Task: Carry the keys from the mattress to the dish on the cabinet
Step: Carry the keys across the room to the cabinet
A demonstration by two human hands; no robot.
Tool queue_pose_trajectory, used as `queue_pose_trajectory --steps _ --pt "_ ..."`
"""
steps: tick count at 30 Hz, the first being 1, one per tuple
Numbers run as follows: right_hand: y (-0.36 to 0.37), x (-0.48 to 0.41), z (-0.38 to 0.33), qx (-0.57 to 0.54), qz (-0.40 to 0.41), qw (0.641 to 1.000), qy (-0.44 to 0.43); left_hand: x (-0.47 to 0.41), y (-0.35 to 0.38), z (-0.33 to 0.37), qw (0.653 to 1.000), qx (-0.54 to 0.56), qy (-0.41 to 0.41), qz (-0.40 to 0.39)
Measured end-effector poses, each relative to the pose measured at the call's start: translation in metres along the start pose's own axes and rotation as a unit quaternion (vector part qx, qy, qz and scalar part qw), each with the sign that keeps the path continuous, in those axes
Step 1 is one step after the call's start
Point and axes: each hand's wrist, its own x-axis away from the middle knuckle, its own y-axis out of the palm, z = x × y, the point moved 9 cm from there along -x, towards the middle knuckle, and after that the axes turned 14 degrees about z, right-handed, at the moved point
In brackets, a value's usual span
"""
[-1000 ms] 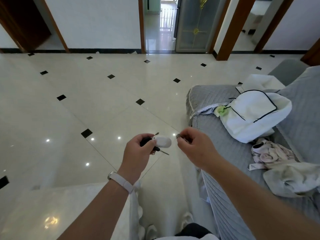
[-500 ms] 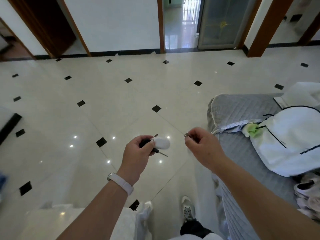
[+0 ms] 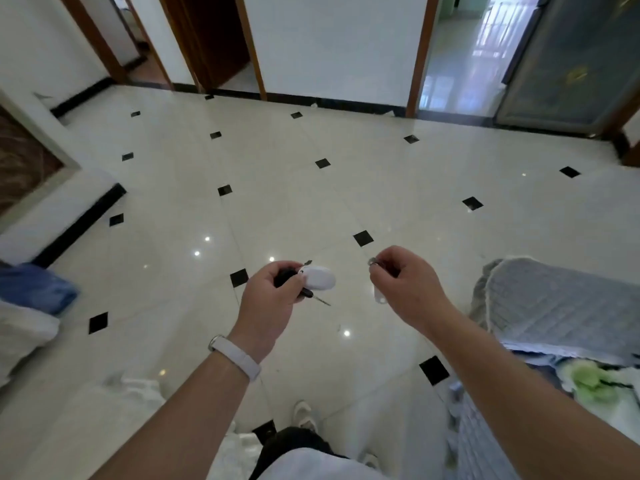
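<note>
**Keys in both hands, over the floor**

Left hand point(image 3: 268, 299), centre of the frame, fingers curled tight around a bunch of keys point(image 3: 304, 284): a dark fob tucked in the fist, a white oval tag point(image 3: 320, 277) poking out to the right, and a thin key blade point(image 3: 322, 301) slanting down and right below it. A pale band point(image 3: 239, 358) sits on that wrist.

Right hand point(image 3: 407, 285), just right of centre, pinches closed on a small metal ring point(image 3: 373, 261) at its fingertips. A pale tag point(image 3: 379, 294) hangs from below that hand; it is blurred, and how it joins the ring I cannot tell. The two hands are near each other but apart, a clear gap of floor between them.

Both sets of keys are up in the air over the floor point(image 3: 311, 202), cream glossy tile with small black diamonds, light spots glinting on it.

Out to the right edge, the grey quilted mattress point(image 3: 561, 313), its corner rounded, with something green and fuzzy point(image 3: 588, 379) low at lower right. A blue cloth point(image 3: 34, 289) lies at the left edge. A shoe point(image 3: 303, 414) shows at bottom centre. Along the top, brown door frames point(image 3: 249, 43), white wall, and a bright hallway point(image 3: 474, 53) at upper right.
</note>
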Motion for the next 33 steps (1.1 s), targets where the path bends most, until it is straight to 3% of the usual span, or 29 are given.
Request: queue_pose_trajectory --steps 12,20,33 --pt "0.176 -0.127 -0.048 0.039 -0.082 0.995 -0.03 -0.177 -0.054 -0.006 0.996 0.008 -0.001 0.087" --pt "0.301 -0.208 -0.132 0.028 -0.105 0.991 -0.08 -0.314 -0.116 0.027 0.991 0.03 0.005 0.13" --pt "0.487 -0.279 -0.194 0.038 -0.256 0.957 -0.133 -0.428 -0.234 0.017 0.962 0.049 -0.036 0.265"
